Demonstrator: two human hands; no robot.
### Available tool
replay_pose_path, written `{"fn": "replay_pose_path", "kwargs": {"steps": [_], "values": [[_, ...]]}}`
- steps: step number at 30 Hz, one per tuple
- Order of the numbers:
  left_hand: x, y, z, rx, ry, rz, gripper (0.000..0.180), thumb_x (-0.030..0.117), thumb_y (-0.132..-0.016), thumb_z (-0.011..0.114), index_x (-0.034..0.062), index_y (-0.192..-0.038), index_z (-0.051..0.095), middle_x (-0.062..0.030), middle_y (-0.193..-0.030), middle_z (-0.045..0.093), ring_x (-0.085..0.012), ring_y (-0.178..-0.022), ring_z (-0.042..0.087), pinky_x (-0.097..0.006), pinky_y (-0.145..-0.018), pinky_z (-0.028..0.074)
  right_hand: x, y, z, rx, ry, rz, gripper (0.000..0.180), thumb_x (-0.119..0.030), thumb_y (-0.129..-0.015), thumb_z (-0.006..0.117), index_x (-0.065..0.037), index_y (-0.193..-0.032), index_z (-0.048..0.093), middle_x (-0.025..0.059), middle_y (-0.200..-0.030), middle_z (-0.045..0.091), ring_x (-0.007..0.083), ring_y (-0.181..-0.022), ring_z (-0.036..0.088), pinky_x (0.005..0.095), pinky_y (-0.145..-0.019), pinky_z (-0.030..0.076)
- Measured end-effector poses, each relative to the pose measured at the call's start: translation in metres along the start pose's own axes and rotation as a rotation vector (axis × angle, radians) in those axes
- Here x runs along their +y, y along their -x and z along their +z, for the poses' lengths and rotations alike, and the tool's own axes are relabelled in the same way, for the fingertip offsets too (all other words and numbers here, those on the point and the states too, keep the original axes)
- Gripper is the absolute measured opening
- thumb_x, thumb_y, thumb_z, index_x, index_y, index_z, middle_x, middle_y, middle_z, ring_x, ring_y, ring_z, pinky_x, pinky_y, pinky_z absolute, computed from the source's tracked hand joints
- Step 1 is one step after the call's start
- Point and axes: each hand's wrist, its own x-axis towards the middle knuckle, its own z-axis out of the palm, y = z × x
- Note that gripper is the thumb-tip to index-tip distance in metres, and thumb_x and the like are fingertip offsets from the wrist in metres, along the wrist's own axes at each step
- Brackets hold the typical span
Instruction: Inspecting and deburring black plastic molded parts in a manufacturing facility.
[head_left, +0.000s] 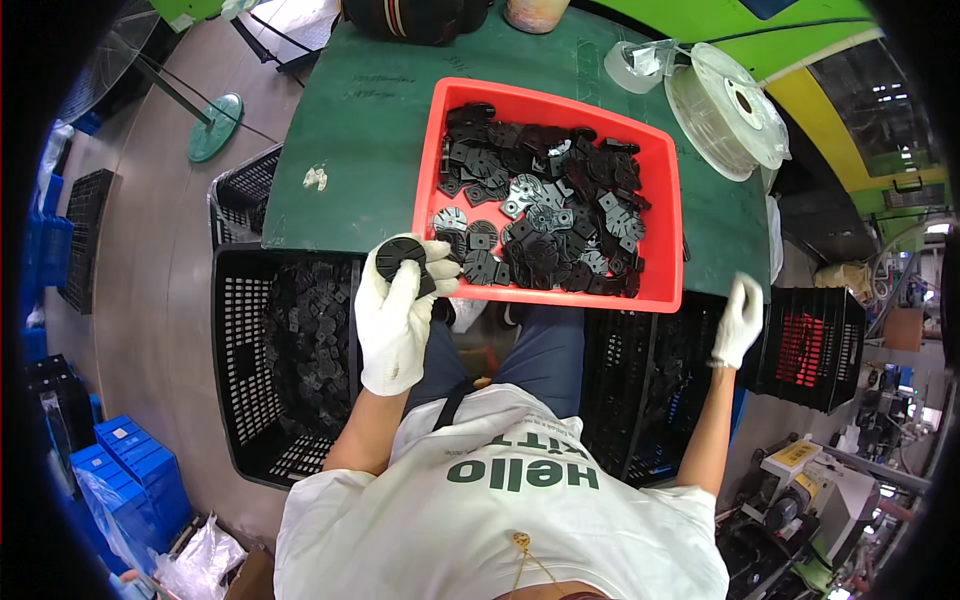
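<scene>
My left hand [392,325], in a white glove, is closed on a black round plastic part [401,257] with a squarish tab, thumb across its face. It is at the near left corner of a red tray [548,293]. Inside the tray lie many loose black plastic parts [540,235] of similar round, tabbed shape, some shiny. My right hand [739,322], also white-gloved, is off to the right by the table's near right corner, apart from the tray. Its fingers are bunched and blurred, so I cannot tell whether they hold anything.
The tray sits on a green table [350,150]. A black crate [240,370] of black parts stands at my left, another crate [620,390] at my right. A white spool [722,110], a tape roll [632,72] and a dark bag [418,18] are at the back.
</scene>
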Motion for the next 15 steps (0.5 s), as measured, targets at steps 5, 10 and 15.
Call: {"fn": "replay_pose_path", "kwargs": {"steps": [5,10,15], "values": [[0.000,0.001,0.001,0.021,0.003,-0.038,0.024,0.007,-0.098,0.046,-0.0015,-0.120,0.045,-0.0204,-0.111,0.060,-0.0235,-0.090,0.064,-0.036,-0.081,0.054,-0.144,-0.043,0.114,-0.500,-0.168,-0.455,0.014,-0.010,-0.088,0.061,-0.004,-0.100,0.066,0.0123,-0.095,0.066,0.0279,-0.091,0.064,0.0337,-0.083,0.050],[0.003,0.001,0.005,0.034,-0.014,-0.064,0.025,0.004,-0.097,0.044,-0.0017,-0.121,0.044,-0.0195,-0.113,0.059,-0.0232,-0.093,0.064,-0.035,-0.084,0.053,-0.202,-0.062,0.234,-0.496,0.157,-0.768,0.024,-0.025,-0.084,0.065,-0.009,-0.102,0.063,0.0111,-0.092,0.066,0.0301,-0.091,0.060,0.0425,-0.079,0.048],[0.004,0.000,0.008,0.039,-0.081,-0.089,0.032,-0.002,-0.093,0.044,-0.0018,-0.125,0.042,-0.0190,-0.114,0.058,-0.0236,-0.096,0.064,-0.035,-0.086,0.052,-0.204,-0.059,0.262,-0.673,0.341,-0.727,0.037,-0.023,-0.080,0.069,-0.012,-0.114,0.060,0.0090,-0.101,0.065,0.0301,-0.099,0.057,0.0426,-0.084,0.045]]}}
